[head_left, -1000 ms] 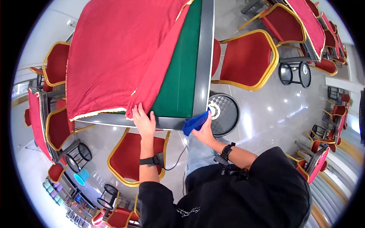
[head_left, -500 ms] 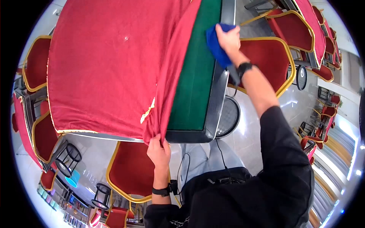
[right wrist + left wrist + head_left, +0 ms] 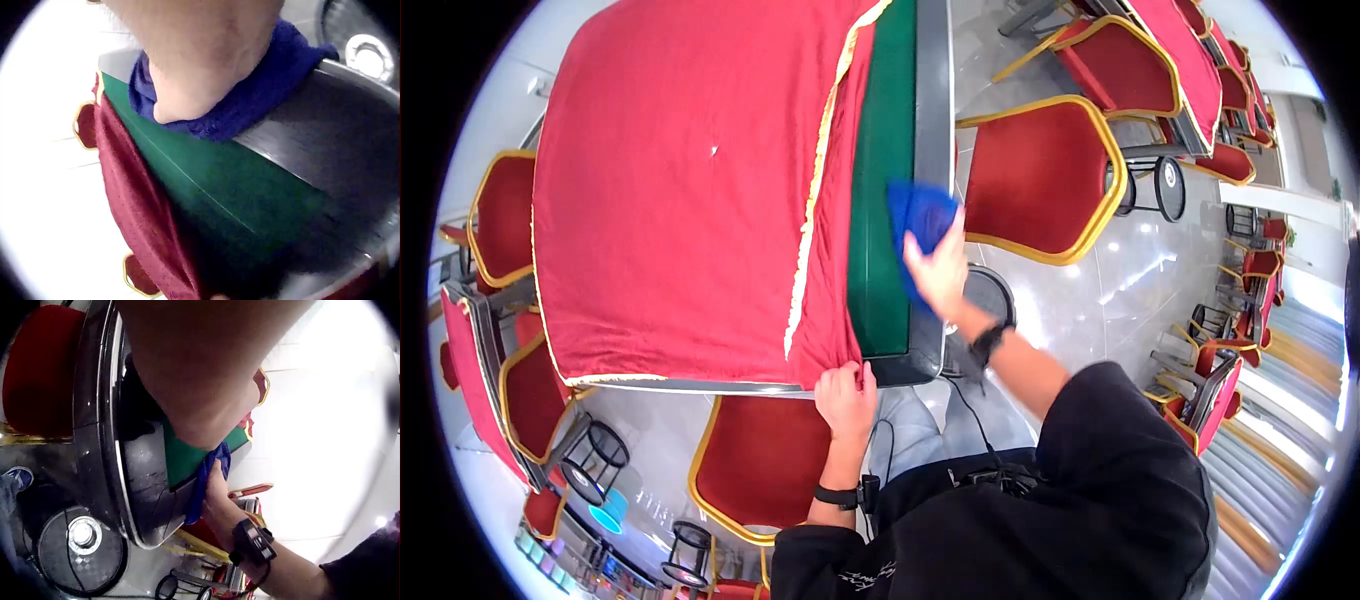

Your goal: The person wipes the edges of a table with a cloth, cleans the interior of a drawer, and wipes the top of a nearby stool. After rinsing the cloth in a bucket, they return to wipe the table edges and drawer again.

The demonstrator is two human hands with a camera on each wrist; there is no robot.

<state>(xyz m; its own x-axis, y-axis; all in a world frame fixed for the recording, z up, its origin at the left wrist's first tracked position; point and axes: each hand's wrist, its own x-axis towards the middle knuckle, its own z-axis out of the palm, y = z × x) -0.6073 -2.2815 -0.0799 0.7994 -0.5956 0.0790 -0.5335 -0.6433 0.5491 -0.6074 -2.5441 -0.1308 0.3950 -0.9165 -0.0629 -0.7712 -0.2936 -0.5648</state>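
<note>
A red tablecloth with gold trim covers most of a table with a green top and a dark rim. Its right side is folded back, baring a strip of green. At the near edge my left hand grips the bunched cloth. My right hand holds a blue cleaning cloth against the right rim, partly over the green. In the right wrist view the blue cloth spreads out under that hand, whose fingers are mostly hidden.
Red chairs with gold frames stand close by, one at the right side and one at the near side. A round black base sits on the floor by the table's corner. Other covered tables stand beyond.
My right hand went from the near corner far up the right rim with the blue cloth, then partway back. My left hand moved right, drawing the tablecloth's fold along; more gold trim shows.
</note>
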